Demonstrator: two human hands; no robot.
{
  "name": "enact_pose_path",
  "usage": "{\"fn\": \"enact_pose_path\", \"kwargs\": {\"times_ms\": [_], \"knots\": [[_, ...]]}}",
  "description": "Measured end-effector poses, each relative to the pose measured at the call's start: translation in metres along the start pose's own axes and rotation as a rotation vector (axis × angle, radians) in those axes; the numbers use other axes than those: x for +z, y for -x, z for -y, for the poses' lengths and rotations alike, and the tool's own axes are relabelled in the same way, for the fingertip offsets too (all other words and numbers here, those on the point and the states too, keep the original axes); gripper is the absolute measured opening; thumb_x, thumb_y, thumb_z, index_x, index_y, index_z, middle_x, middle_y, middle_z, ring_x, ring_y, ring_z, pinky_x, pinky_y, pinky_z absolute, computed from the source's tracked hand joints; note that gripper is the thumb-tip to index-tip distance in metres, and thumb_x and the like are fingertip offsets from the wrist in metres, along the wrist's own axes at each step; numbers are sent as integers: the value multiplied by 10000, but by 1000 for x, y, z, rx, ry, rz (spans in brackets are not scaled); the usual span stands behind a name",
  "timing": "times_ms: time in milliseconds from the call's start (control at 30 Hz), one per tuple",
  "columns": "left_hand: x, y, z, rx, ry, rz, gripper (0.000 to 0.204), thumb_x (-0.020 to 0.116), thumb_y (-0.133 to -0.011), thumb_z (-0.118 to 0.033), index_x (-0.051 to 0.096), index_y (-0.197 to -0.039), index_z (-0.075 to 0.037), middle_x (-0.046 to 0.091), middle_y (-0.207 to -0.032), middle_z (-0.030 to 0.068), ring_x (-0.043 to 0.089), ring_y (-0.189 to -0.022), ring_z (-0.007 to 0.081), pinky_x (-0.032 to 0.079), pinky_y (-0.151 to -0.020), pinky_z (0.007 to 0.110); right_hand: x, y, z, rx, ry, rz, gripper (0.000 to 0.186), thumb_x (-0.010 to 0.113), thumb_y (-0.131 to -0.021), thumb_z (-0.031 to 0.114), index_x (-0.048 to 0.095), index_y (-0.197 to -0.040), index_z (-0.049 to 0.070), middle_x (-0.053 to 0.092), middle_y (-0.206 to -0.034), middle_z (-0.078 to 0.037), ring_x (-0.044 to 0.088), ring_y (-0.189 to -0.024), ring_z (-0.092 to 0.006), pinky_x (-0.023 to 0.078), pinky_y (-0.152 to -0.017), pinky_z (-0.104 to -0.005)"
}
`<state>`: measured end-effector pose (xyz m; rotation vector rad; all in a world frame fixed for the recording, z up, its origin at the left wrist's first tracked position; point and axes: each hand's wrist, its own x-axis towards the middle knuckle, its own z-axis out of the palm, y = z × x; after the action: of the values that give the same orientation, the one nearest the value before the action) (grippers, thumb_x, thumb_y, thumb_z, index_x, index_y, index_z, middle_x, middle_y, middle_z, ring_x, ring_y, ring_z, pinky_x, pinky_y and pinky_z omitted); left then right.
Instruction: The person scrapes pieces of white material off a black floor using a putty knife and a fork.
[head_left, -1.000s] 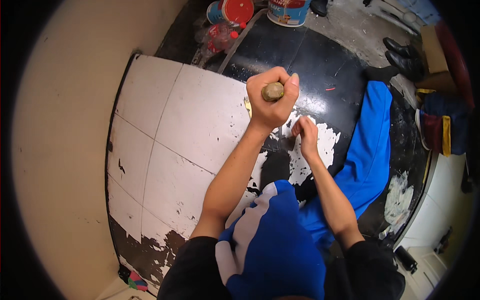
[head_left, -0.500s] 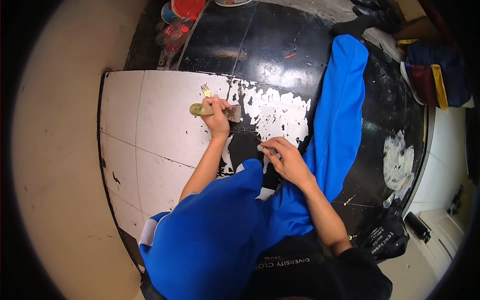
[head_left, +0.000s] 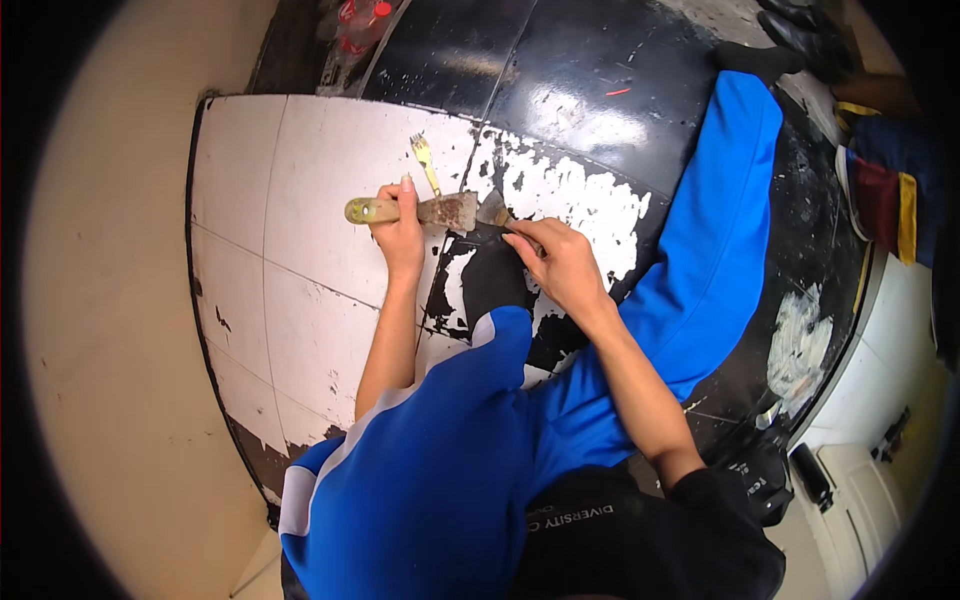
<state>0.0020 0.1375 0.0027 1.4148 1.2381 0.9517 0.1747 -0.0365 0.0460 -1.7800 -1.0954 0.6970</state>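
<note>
My left hand (head_left: pixel 400 237) is closed around a putty knife with a pale yellow-green handle (head_left: pixel 370 211). Its broad blade (head_left: pixel 450 211) is smeared with brown. In my right hand (head_left: pixel 562 262) is a small scraper, whose dark, flared blade (head_left: pixel 491 207) meets or nearly meets the end of the putty knife's blade. Just beyond my left hand, a yellow fork-shaped tool (head_left: pixel 424 160) lies on the white floor surface (head_left: pixel 330 180). Below the blades, black tile shows through the ragged white coating (head_left: pixel 575 200). My dark-socked foot (head_left: pixel 492 280) rests there.
Black tiles (head_left: pixel 450 50) lie beyond the white surface, with plastic bottles (head_left: pixel 360 25) at the far left. A beige wall (head_left: pixel 110 300) bounds the left. My blue-clad leg (head_left: pixel 720 220) stretches along the right, near a white smear (head_left: pixel 798 345) and a black bag (head_left: pixel 765 480).
My right hand has moved up and left, bringing its scraper to the putty knife's blade. The left hand has shifted left with the putty knife. The view has also shifted.
</note>
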Motion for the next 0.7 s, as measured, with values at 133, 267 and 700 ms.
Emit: {"fn": "enact_pose_path", "kwargs": {"times_ms": [133, 267, 700], "knots": [[-10, -9, -32, 45, 46, 48, 298, 663, -1040, -277, 591, -883, -34, 584, -719, 7, 540, -586, 73, 449, -550, 239, 7, -2, -7, 15, 14, 0, 219, 791, -887, 148, 743, -1059, 21, 695, -844, -164, 686, -693, -307, 541, -652, -409], [-34, -20, -33, -59, 115, 82, 228, 655, -1030, -223, 602, -989, -5, 648, -909, 84, 646, -713, 173, 526, -622, 294, -8, -2, -6, 198, -36, 70, 220, 808, -857, 149, 728, -1013, 18, 680, -724, -162, 661, -616, -304, 525, -607, -399], [-210, 70, -1, -211, 441, -646, 311, 722, -980, -156, 631, -1175, 70, 685, -1105, 157, 722, -973, 246, 619, -879, 306, -9, 11, -23, 426, 211, 525, 442, 654, -995, 315, 638, -1192, -80, 687, -652, -194, 717, -634, -328, 549, -655, -429]]}}
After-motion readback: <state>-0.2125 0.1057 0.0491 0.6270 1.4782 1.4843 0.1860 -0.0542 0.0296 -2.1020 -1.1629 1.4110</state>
